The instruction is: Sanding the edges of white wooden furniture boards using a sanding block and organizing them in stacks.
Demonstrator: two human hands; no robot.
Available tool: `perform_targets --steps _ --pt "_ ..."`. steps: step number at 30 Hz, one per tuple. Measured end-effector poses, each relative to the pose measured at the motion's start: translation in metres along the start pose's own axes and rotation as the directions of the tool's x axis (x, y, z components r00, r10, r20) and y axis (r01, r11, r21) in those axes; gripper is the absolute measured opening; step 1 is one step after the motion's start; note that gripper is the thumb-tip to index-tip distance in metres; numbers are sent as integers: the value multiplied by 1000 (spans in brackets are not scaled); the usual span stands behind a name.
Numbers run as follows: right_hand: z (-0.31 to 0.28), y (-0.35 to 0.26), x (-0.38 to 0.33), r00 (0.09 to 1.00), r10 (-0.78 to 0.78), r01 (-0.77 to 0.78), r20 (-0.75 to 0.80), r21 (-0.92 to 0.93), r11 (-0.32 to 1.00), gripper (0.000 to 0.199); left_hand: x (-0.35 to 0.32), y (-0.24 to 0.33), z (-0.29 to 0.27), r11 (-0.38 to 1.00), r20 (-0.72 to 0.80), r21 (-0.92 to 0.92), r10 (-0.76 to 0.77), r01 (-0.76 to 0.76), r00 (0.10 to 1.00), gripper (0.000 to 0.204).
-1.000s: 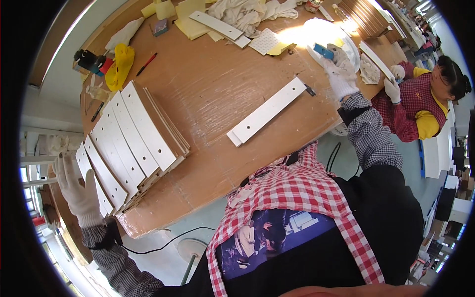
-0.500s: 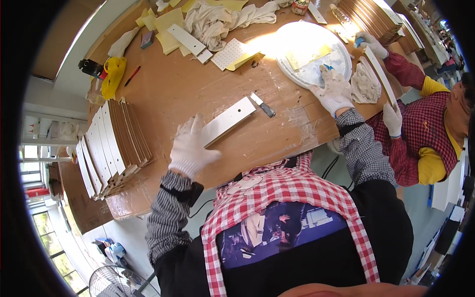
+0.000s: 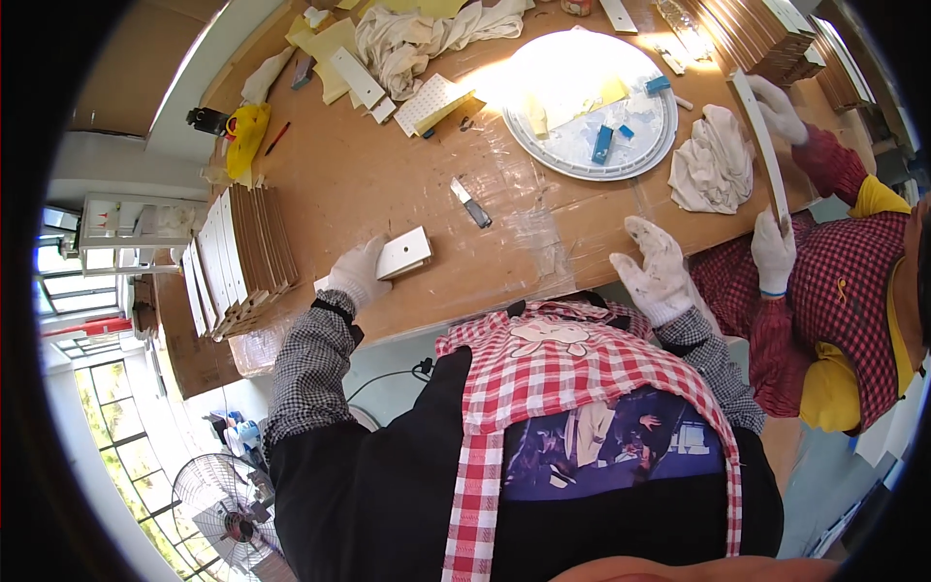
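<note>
My left hand (image 3: 359, 274), in a white glove, grips a white board with a small hole (image 3: 404, 252) near the table's front left. The board's other end is hidden under the hand and shows just past it. My right hand (image 3: 657, 270), also gloved, hovers by the front edge with fingers apart and nothing in them. Beyond it lies a round white lid-like tray (image 3: 657, 155) bearing yellow sheets and small blue blocks (image 3: 602, 144). A utility knife (image 3: 471, 202) rests on the table between my hands.
White boards (image 3: 225, 254) stand stacked at the left. A crumpled cloth (image 3: 713, 163) lies right of the tray. At the right a co-worker's gloved hands (image 3: 774, 254) hold a long white strip (image 3: 761, 145). Rags (image 3: 402, 39) and yellow sheets lie at the back.
My right hand has left the tray and come back toward the front edge; blue blocks now show there. My left hand has closed on the board, which sits nearer the left edge.
</note>
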State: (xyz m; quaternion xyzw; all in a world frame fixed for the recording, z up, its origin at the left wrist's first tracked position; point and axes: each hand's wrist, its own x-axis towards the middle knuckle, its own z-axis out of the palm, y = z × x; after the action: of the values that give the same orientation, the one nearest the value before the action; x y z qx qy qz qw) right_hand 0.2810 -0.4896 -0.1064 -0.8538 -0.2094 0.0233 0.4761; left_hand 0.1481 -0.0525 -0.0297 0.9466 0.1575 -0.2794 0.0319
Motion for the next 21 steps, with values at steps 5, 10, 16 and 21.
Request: perform_targets --steps 5,10,16,21 --pt "-9 -10 -5 992 80 -63 95 -165 984 49 -41 -53 34 994 -7 79 -74 74 997 78" --pt "-4 -4 3 989 16 28 148 -292 956 49 -61 -98 53 965 -16 111 -237 237 971 80" --pt "9 -2 24 985 -34 113 170 -480 870 46 -58 -120 60 973 2 113 -202 201 979 78" --pt "16 16 43 969 -53 178 239 -540 822 45 -88 -111 77 971 -162 50 -225 236 961 87"
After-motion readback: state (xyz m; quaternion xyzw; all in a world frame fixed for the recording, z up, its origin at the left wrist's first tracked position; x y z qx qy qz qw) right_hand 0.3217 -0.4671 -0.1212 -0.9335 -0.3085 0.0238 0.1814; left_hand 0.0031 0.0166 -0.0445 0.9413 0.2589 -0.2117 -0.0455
